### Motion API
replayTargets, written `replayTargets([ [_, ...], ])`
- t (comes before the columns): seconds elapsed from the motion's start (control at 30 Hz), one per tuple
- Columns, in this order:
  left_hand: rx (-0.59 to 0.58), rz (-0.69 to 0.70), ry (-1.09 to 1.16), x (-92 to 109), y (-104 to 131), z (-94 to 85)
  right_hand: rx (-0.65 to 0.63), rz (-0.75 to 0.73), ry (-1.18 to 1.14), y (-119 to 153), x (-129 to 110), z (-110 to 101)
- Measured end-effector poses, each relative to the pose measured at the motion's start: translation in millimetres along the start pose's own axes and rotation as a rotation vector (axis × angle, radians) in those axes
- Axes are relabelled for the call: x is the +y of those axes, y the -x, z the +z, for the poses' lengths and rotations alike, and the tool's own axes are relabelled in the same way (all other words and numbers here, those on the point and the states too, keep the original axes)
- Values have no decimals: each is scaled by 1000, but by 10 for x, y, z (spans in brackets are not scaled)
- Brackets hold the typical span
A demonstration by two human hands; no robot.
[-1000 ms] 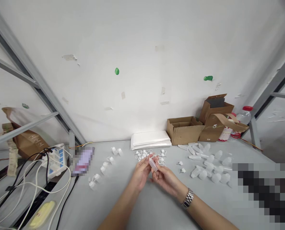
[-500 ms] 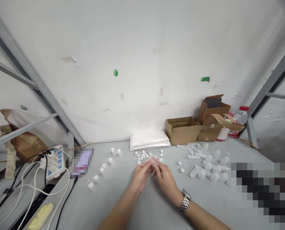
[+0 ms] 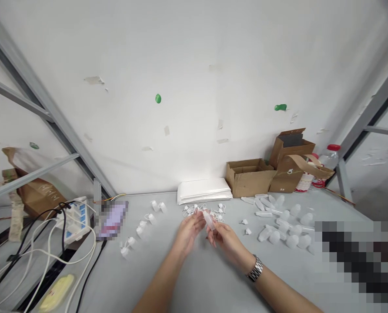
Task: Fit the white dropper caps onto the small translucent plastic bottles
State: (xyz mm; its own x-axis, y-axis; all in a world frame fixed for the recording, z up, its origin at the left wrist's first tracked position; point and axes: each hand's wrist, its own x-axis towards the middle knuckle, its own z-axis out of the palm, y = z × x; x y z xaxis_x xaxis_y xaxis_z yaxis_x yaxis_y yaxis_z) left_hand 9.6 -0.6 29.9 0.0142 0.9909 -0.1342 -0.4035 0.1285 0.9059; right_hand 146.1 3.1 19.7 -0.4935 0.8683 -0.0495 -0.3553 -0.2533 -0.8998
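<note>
A small translucent plastic squeeze bottle (image 3: 209, 220) leans tip-up in my right hand (image 3: 225, 237), pinched near its lower end. Beside the bottle's upper end is my left hand (image 3: 188, 232), its fingers curled together; what they hold, if anything, is hidden. Just beyond the fingers lies a heap of small white caps (image 3: 220, 208) with loops, partly covered by my hands. Two loose caps (image 3: 248, 231) sit to the right. Farther right are many uncapped bottles (image 3: 292, 241), lying in a scattered group. At left, several capped bottles (image 3: 142, 228) stand in a slanting row.
A white stack of sheets (image 3: 203, 191) rests against the wall, next to an open cardboard box (image 3: 251, 180) and a brown paper bag (image 3: 283, 174). On the left are a blurred phone (image 3: 112, 221), a power strip (image 3: 75, 221) with tangled cables and a yellow case (image 3: 57, 292).
The bottle now shows more fully between my hands, with its tip upward. My right hand has shifted slightly right and down, and my left fingers have moved toward the bottle's upper end.
</note>
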Motion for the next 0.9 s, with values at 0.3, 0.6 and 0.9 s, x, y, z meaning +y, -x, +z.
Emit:
replayTargets([
  [0.3,380,206,-1221,-55,-92,-354,339,-79,60,-66,-100,-213],
  [0.6,363,193,-1352,-171,-88,-302,305,-53,109,-52,-28,-166],
  [0.9,274,224,-502,-91,-141,-227,300,-108,278,-107,9,-187],
])
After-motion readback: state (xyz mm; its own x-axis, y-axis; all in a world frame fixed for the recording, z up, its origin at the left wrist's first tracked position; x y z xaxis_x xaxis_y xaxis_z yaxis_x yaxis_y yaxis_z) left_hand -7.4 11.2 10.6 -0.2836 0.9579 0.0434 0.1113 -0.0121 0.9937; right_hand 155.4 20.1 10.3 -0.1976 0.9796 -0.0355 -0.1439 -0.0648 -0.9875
